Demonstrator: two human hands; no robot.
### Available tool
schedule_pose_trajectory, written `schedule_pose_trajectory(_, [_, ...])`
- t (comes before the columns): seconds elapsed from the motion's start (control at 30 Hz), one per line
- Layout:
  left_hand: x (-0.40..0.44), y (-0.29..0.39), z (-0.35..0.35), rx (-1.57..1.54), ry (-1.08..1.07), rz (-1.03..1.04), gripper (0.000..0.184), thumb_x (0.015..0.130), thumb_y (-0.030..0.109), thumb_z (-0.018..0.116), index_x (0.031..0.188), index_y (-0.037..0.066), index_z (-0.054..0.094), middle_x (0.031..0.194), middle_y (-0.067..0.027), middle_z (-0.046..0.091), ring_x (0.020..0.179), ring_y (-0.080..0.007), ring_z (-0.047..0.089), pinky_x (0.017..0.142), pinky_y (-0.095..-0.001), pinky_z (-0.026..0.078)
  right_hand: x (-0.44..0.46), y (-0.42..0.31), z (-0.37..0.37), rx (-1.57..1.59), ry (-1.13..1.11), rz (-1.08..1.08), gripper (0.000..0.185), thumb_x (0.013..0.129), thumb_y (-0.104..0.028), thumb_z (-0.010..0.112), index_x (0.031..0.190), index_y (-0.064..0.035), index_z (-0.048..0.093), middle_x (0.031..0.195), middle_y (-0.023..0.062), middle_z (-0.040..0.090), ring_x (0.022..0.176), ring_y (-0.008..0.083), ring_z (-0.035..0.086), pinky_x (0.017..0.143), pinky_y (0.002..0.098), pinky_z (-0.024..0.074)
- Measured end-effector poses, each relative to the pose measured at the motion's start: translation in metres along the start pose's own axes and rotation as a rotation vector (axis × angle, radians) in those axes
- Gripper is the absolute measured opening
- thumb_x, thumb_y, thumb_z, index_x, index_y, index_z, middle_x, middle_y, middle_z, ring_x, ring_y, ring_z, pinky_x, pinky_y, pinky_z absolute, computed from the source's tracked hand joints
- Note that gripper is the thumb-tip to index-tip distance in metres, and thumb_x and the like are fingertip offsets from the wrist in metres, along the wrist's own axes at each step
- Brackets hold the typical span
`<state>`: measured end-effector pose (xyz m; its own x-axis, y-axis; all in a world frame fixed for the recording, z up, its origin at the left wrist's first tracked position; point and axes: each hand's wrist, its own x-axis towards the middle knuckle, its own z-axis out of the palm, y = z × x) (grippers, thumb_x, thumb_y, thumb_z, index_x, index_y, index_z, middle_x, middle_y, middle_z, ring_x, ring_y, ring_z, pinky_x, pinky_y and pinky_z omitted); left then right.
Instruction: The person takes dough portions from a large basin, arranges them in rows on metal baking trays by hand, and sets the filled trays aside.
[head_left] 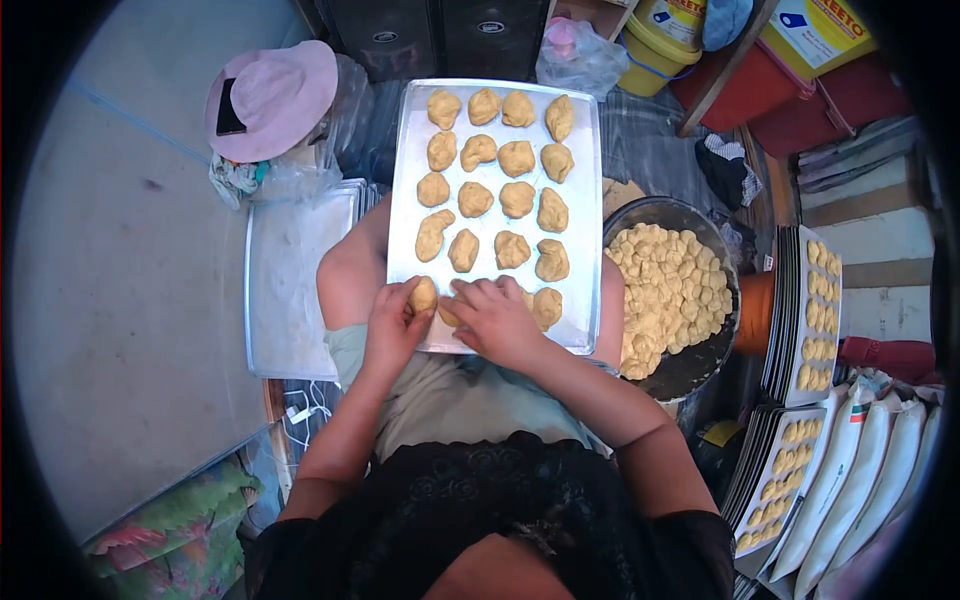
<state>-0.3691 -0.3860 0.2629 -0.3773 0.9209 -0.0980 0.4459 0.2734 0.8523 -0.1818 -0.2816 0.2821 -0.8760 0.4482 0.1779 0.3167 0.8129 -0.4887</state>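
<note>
A metal baking tray (402, 200) rests across my lap, with rows of yellowish dough pieces (475, 199) set out on it. At the tray's near left corner, my left hand (398, 322) pinches a dough ball (424, 294) between thumb and fingers. My right hand (500, 322) lies palm down over the nearest row, its fingers curled onto another piece of dough (449, 314) that they partly hide. Just right of that hand sits one more dough lump (547, 309).
To the right stands a dark basin (735, 300) heaped with dough pieces. Stacked trays (815, 310) bearing dough are beyond it, near white sacks (850, 490). Trays (300, 290) lie at left, below a pink hat (290, 100) with a phone on it. Buckets (655, 65) stand at the back.
</note>
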Motion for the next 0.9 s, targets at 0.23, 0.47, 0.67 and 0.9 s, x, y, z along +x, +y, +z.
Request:
schedule_pose_trajectory(0.23, [0.007,0.004,0.002,0.307,0.106,0.293,0.043,0.085,0.012,0.07,0.127,0.006,0.062,0.126,-0.0168,0.054,0.11,-0.033,0.056,0.09,-0.0417,0.048,-0.005,0.022,0.006,-0.041,0.011,-0.158,0.028,0.08,-0.007,0.06,0.106,-0.0148,0.068,0.123,0.0019,0.062,0.118,0.0219,0.053,0.099,0.0477,0.0355])
schedule_pose_trajectory(0.47, [0.056,0.022,0.014,0.475,0.185,0.461,0.037,0.09,0.016,0.063,0.127,0.012,0.062,0.136,-0.0133,0.053,0.121,-0.033,0.05,0.102,-0.0489,0.035,-0.002,0.047,-0.037,-0.017,0.287,0.242,0.048,0.079,-0.012,0.067,0.127,-0.0128,0.061,0.128,0.0099,0.058,0.119,0.0249,0.052,0.1,0.0469,0.0332])
schedule_pose_trajectory(0.67, [0.098,0.004,0.013,0.486,0.068,0.294,0.035,0.09,0.018,0.064,0.124,0.008,0.064,0.134,-0.0177,0.054,0.112,-0.0382,0.057,0.093,-0.0494,0.048,0.007,0.073,-0.031,-0.159,0.082,0.245,0.053,0.082,-0.025,0.071,0.133,-0.0126,0.059,0.122,0.0058,0.06,0.118,0.0251,0.051,0.104,0.0475,0.0312])
schedule_pose_trajectory(0.9, [0.108,0.009,0.007,0.419,0.22,0.375,0.033,0.091,0.018,0.063,0.122,0.006,0.064,0.135,-0.0231,0.05,0.116,-0.0399,0.054,0.095,-0.0501,0.047,-0.015,0.068,-0.063,-0.007,0.228,0.53,0.052,0.08,-0.026,0.075,0.126,-0.0066,0.061,0.116,0.0112,0.06,0.112,0.0303,0.055,0.097,0.043,0.0428])
